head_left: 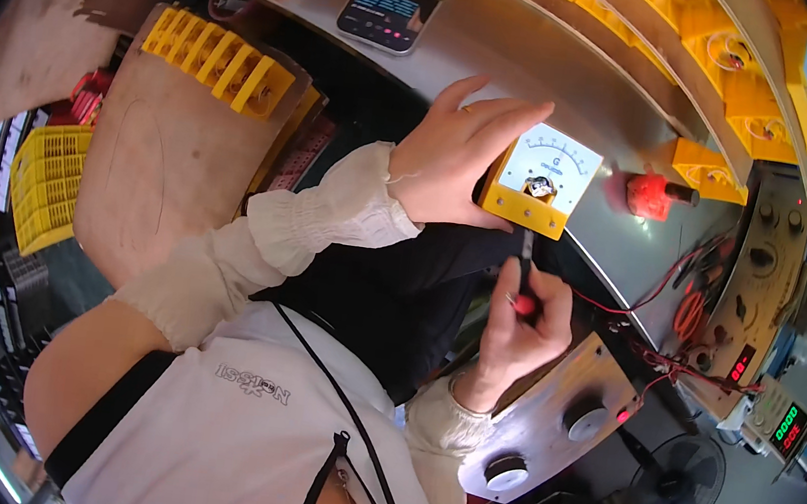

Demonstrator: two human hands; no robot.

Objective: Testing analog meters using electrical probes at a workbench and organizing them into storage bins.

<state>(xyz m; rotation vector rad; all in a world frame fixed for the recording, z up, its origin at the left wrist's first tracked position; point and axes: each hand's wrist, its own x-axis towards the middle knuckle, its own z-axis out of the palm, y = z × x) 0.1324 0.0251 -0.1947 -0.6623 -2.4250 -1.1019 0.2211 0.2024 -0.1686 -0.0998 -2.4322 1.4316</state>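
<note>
Head view: left fingers (512,126) grip yellow meter (547,169); right fingers (556,301) hold slim tool (527,249); yellow boxes (771,150) contain wiring (732,59).

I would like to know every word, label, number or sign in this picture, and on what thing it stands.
I give kinds and places, without copying the wording:
Yellow meter: one larger letter on the dial; scale marks too small to read.
White top: dark stylised lettering.
Phone: caption lines, too small to read.
Small display unit: green and red digits.
Bench instrument: red digits, blurred.
</note>
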